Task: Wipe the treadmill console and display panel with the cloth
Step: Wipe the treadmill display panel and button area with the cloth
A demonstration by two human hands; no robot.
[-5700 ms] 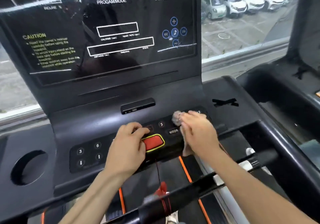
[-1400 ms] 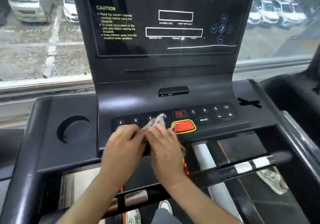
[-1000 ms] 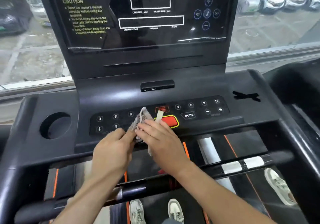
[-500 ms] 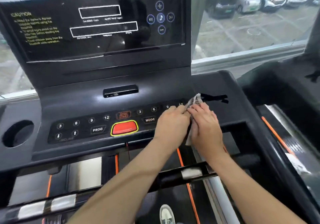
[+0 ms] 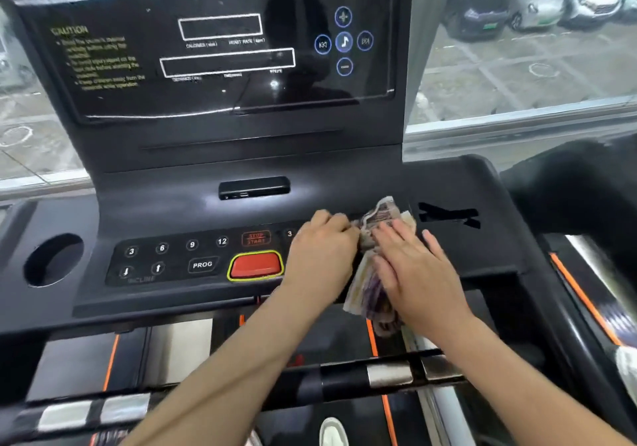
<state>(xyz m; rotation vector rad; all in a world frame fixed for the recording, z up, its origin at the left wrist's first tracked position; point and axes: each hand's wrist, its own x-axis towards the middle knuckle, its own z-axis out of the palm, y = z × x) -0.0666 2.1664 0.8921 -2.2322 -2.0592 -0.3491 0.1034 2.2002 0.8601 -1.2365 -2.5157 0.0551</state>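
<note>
A crumpled, patterned cloth (image 5: 374,283) lies over the right end of the black treadmill console (image 5: 193,211), covering the right button row. My right hand (image 5: 413,270) presses flat on the cloth with fingers spread. My left hand (image 5: 322,249) sits just left of it, fingers curled on the cloth's upper edge. The cloth's lower part hangs over the console's front lip. The dark display panel (image 5: 220,42) stands upright above, with white boxes and blue music icons. A red stop button (image 5: 255,265) lies left of my left hand.
A round cup holder (image 5: 53,259) is sunk in the console's left wing. A handlebar (image 5: 344,376) with silver grip sensors crosses under my forearms. A second treadmill (image 5: 582,211) stands at the right. A window behind shows parked cars.
Both hands and the cloth went from the left button row to the console's right end, and stay there now; the right hand has flattened on the cloth.
</note>
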